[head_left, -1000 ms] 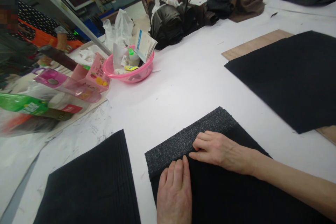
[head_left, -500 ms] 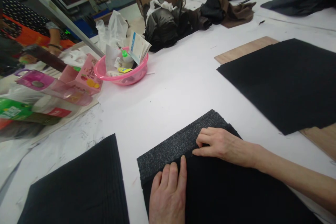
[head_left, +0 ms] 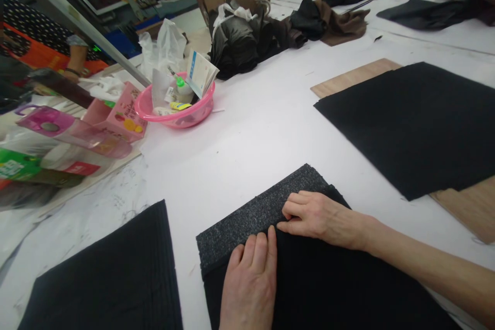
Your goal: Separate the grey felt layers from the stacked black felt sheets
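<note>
A black cloth (head_left: 332, 289) lies in front of me over a speckled dark grey piece (head_left: 247, 224), which shows as a band along its far edge. My left hand (head_left: 249, 281) rests flat on the black cloth, its fingertips at the border with the grey band. Just right of it, my right hand (head_left: 315, 216) is closed at the same border, thumb and curled fingers pinching the cloth's edge. The thumb tip almost meets the left hand's fingers. What lies under both palms is hidden.
A folded black cloth stack (head_left: 104, 273) lies at left. Another black cloth (head_left: 417, 124) sits on a wooden board (head_left: 356, 77) at right. A pink basin (head_left: 176, 118) with small items, bottles (head_left: 69, 129) and dark bundled fabric (head_left: 235, 41) stand farther back. A co-worker's arm (head_left: 77, 56) shows at far left.
The left hand's fingers have shifted slightly closer to the right hand along the border. The whole view has drifted a little; the cloths otherwise look the same.
</note>
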Tool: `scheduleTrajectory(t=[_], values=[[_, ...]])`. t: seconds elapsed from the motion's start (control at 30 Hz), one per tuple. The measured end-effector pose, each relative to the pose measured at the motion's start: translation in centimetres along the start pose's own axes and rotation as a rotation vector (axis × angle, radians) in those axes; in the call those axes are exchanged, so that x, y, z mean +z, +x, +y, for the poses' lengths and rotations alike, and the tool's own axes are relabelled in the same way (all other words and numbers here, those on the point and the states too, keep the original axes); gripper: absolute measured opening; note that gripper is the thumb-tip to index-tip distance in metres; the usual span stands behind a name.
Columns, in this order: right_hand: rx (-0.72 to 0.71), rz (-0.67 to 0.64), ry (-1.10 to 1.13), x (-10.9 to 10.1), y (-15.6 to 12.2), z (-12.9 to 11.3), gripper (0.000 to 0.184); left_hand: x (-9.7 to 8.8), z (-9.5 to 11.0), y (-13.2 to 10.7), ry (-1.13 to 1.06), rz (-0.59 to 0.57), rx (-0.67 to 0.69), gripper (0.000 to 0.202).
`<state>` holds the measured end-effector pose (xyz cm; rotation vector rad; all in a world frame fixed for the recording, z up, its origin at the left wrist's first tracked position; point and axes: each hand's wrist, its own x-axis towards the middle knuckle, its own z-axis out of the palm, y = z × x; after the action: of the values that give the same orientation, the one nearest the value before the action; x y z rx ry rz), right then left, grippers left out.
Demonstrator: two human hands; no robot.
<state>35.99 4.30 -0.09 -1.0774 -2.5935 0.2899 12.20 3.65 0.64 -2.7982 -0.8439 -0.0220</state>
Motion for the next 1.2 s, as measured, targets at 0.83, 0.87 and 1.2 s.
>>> scheduleTrajectory(t=[0.83, 0.87, 1.2], values=[[0.071, 0.045, 0.082, -1.6, -2.5, 2.0, 0.025, 0.1, 1.5, 1.8, -0.040, 0.009, -0.037, 0.062], [0.071, 0.037, 0.073, -1.7, -2.5, 2.0, 0.025, 0.1, 1.6, 1.9, -0.038, 0.007, -0.036, 0.062], [0.081, 0.010, 0.013, -1.7, -2.4, 1.8, 0.024, 0.2, 2.7, 3.9, -0.016, 0.062, 0.000, 0.054]])
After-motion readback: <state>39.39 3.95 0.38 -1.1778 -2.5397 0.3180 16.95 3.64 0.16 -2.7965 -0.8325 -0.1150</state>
